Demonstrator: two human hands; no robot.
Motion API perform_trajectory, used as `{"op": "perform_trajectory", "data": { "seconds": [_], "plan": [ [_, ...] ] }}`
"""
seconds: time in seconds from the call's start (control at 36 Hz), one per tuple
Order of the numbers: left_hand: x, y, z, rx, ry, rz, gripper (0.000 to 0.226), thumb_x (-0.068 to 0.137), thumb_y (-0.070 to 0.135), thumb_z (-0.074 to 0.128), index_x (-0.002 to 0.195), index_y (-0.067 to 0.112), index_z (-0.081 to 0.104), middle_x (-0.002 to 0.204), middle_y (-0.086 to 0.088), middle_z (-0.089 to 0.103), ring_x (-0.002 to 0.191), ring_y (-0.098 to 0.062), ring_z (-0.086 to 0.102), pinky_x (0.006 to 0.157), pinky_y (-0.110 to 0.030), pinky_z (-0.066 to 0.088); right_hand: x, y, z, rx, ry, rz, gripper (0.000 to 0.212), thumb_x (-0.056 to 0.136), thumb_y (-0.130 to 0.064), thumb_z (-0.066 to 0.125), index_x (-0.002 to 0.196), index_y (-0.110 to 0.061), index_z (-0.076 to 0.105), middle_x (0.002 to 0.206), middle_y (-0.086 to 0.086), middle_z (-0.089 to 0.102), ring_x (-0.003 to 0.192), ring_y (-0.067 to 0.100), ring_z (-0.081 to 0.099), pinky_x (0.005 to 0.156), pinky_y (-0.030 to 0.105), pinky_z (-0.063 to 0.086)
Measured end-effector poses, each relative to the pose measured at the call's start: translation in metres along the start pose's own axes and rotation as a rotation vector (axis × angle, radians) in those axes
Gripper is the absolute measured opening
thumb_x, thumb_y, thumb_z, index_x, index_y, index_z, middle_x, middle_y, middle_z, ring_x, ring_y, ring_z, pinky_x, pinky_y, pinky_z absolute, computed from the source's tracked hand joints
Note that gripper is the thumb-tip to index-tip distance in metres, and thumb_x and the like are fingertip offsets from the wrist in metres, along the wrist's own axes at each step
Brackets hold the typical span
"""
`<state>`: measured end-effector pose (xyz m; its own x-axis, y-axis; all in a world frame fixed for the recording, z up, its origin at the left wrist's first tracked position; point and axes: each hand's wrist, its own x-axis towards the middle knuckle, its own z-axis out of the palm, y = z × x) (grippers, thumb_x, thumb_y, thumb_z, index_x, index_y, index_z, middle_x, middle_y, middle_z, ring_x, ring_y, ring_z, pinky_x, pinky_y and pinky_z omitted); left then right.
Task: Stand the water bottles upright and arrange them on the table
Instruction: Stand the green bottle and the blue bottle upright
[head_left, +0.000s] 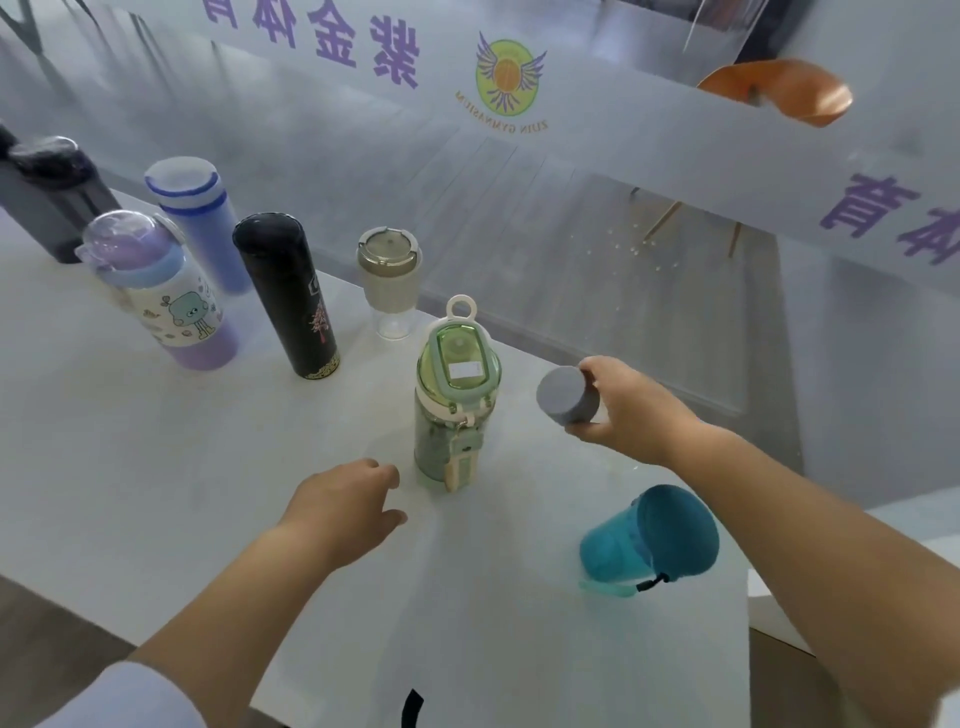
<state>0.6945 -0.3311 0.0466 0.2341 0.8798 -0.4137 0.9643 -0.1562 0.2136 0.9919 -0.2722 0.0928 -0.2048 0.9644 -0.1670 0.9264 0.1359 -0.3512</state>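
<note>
My right hand (626, 408) grips a grey bottle (566, 395) near the table's far edge, its round end facing me; the rest of it is hidden behind my fingers. My left hand (345, 504) hovers over the white table (156, 493) with fingers loosely curled, holding nothing, just left of an upright green bottle (454, 395). A teal bottle (649, 538) lies on its side at the near right. Upright at the back left stand a dark grey bottle (44, 197), a blue bottle (200, 223), a purple cartoon bottle (166, 291), a black flask (288, 293) and a beige-lidded glass cup (389, 280).
A frosted glass wall (519, 182) with purple lettering runs right behind the table's far edge. The table's right edge drops off past the teal bottle. A black strap (413, 706) pokes up at the bottom of the view.
</note>
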Motion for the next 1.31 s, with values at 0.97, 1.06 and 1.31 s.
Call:
{"op": "perform_trajectory", "data": {
  "seconds": [0.97, 1.06, 1.31],
  "plan": [
    [-0.005, 0.005, -0.023, 0.054, 0.006, 0.036, 0.045, 0.089, 0.046, 0.052, 0.128, 0.025, 0.046, 0.123, 0.004, 0.056, 0.110, -0.019, 0.056, 0.087, -0.032, 0.050, -0.017, -0.022, -0.013, 0.178, 0.111, 0.290, 0.069, 0.072, -0.039, 0.077, 0.126, -0.019, 0.040, 0.112, 0.004, 0.051, 0.097, 0.023, 0.052, 0.085, 0.042, 0.050],
    [-0.005, 0.005, -0.026, 0.063, 0.006, 0.035, 0.045, 0.089, 0.047, 0.051, 0.128, 0.025, 0.046, 0.124, 0.004, 0.056, 0.111, -0.019, 0.055, 0.087, -0.032, 0.049, -0.019, -0.023, -0.016, 0.161, 0.098, 0.302, 0.071, 0.072, -0.041, 0.076, 0.127, -0.018, 0.039, 0.113, 0.006, 0.051, 0.098, 0.023, 0.053, 0.086, 0.043, 0.051],
    [-0.006, 0.001, -0.044, 0.114, 0.012, 0.035, 0.046, 0.089, 0.046, 0.053, 0.129, 0.024, 0.046, 0.124, 0.003, 0.056, 0.109, -0.018, 0.057, 0.088, -0.031, 0.051, -0.028, -0.038, -0.047, 0.031, 0.026, 0.329, 0.081, 0.078, -0.049, 0.068, 0.139, -0.011, 0.031, 0.138, 0.013, 0.041, 0.121, 0.031, 0.046, 0.097, 0.042, 0.046]
  ]
}}
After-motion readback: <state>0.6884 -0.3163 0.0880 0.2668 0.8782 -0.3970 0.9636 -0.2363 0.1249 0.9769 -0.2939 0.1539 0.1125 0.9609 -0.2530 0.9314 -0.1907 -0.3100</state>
